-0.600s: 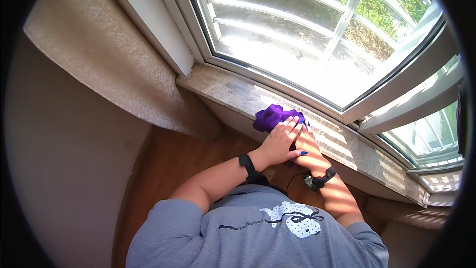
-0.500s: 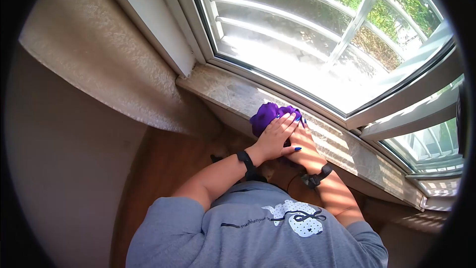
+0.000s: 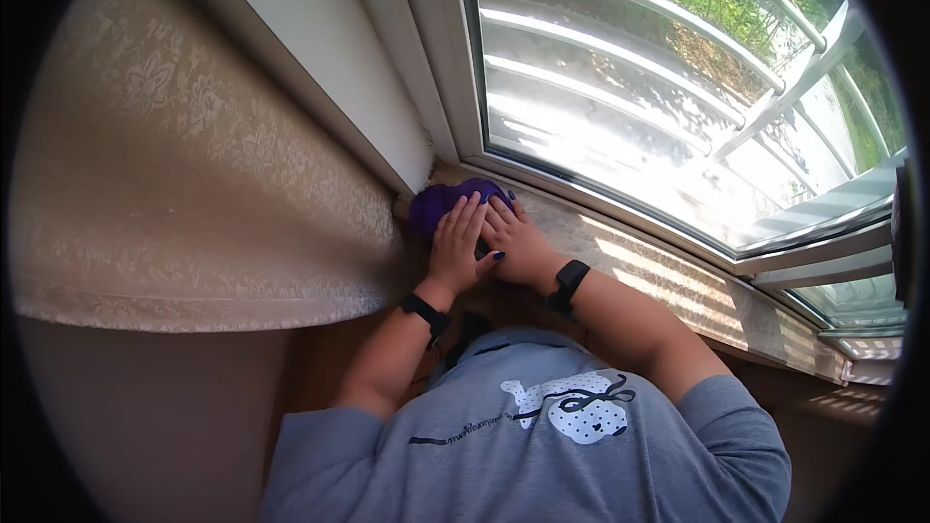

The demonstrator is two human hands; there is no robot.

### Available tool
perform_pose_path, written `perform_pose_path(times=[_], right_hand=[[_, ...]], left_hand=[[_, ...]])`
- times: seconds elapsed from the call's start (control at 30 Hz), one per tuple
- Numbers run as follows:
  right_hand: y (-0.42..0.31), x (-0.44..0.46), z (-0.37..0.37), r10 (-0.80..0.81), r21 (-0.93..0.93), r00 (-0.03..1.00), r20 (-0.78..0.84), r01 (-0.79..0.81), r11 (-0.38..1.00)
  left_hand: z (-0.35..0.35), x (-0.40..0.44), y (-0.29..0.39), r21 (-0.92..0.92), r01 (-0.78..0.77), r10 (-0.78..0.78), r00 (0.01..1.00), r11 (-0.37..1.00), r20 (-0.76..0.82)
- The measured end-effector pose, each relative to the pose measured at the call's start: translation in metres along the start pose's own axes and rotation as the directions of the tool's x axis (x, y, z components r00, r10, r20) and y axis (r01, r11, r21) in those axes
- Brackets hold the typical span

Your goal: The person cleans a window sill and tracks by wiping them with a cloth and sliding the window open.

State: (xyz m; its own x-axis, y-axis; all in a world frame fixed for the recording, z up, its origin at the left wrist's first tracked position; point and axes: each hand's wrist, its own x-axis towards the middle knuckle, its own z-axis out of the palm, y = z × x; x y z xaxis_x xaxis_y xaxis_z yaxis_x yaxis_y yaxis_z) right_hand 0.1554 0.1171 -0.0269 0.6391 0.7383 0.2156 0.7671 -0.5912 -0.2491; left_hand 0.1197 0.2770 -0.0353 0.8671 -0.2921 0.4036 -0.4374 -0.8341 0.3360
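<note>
Left hand and right hand – 2, slightly overlapping – rest on purple cloth.

The left hand lies palm down, fingers extended and close together, thumb angled across toward the right hand; that one too is palm down, its fingers pointing forward and leftward beside the left's. The left forearm slants forward and inward; the right forearm reaches leftward from a bent elbow.
</note>
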Motion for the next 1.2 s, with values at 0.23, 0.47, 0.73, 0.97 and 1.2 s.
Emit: perform_pose_path(times=[0.23, 0.47, 0.73, 0.97, 1.2], right_hand=[[-0.025, 0.040, 0.014, 0.039, -0.057, 0.998, 0.049, -0.036, 0.998], [-0.012, -0.008, -0.005, 0.136, 0.019, 0.989, 0.054, -0.138, 0.990], [0.021, -0.121, -0.059, 0.316, -0.024, 0.939, 0.136, -0.316, 0.948], [0.034, -0.168, -0.079, 0.485, -0.160, 0.845, 0.225, -0.459, 0.874], [0.028, -0.145, -0.051, 0.351, -0.167, 0.928, 0.127, -0.329, 0.929]], left_hand=[[-0.007, -0.013, -0.057, -0.046, -0.017, 0.018, 1.000, 0.999, 0.014], [0.020, -0.009, -0.011, -0.014, -0.079, 0.078, 0.996, 0.997, -0.048], [0.047, 0.020, 0.105, -0.092, -0.237, 0.249, 0.957, 0.967, 0.148], [0.061, 0.036, 0.155, -0.229, -0.320, 0.361, 0.917, 0.919, 0.169], [0.042, 0.034, 0.118, -0.273, -0.278, 0.330, 0.930, 0.921, 0.165]])
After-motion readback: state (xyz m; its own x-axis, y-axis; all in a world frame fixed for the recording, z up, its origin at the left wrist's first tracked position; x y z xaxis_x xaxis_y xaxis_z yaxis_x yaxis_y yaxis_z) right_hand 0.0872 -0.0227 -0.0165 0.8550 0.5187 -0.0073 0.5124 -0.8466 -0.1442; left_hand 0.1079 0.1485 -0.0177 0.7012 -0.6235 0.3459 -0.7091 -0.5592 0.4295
